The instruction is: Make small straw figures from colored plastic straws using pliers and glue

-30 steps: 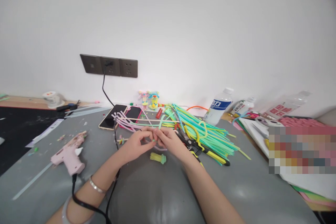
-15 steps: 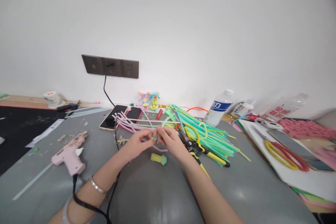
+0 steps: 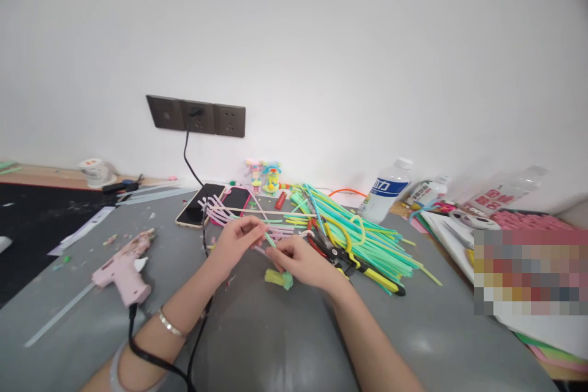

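Observation:
A light green pipe cleaner runs between my two hands above the grey table. My left hand pinches its upper end between thumb and fingertips. The lower part is in the closed fingers of my right hand. Just below my right hand lies a small rolled piece in yellow and green, partly covered by that hand. Pliers with yellow and black handles rest right of my right hand, beside a heap of green, teal and yellow pipe cleaners. Lilac pipe cleaners lie behind my left hand.
A pink glue gun lies at left, its black cable passing over my left forearm. Two phones lie toward the wall. Two small colourful figures stand behind. A bottle and papers are at right.
My right hand has turned and come lower, nearer the yellow and green piece. My left hand has shifted slightly up and left. The green pipe cleaner now slants down between them.

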Motion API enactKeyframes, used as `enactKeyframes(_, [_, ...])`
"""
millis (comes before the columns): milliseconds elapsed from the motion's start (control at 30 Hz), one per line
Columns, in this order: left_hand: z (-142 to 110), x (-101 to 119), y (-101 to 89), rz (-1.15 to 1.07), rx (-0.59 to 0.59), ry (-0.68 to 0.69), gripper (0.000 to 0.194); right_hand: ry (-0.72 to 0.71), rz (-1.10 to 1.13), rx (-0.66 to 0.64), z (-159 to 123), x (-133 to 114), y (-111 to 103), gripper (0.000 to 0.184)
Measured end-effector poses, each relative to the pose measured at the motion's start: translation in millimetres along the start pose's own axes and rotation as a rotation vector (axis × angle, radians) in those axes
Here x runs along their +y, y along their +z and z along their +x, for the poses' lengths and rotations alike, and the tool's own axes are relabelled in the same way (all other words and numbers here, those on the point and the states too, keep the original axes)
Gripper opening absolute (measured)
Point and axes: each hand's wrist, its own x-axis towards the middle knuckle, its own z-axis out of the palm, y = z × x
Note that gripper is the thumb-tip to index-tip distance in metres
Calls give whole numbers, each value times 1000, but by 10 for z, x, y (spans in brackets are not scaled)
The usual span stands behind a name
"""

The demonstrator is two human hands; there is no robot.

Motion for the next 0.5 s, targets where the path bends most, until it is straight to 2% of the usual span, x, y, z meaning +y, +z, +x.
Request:
enactKeyframes(100, [5, -12, -14, 41, 11, 9, 31, -68, 17, 84, 13, 11, -27, 47])
enactKeyframes(267, [10, -2, -25, 83, -60, -26, 31, -114, 10, 230, 38, 57, -67, 39])
enactKeyframes(367, [24, -1, -44, 141, -76, -34, 33, -115, -16, 249, 39, 75, -80, 35])
enactKeyframes(500, [55, -35, -97, 297, -111, 53, 29, -83, -21, 224, 29, 77, -106, 33])
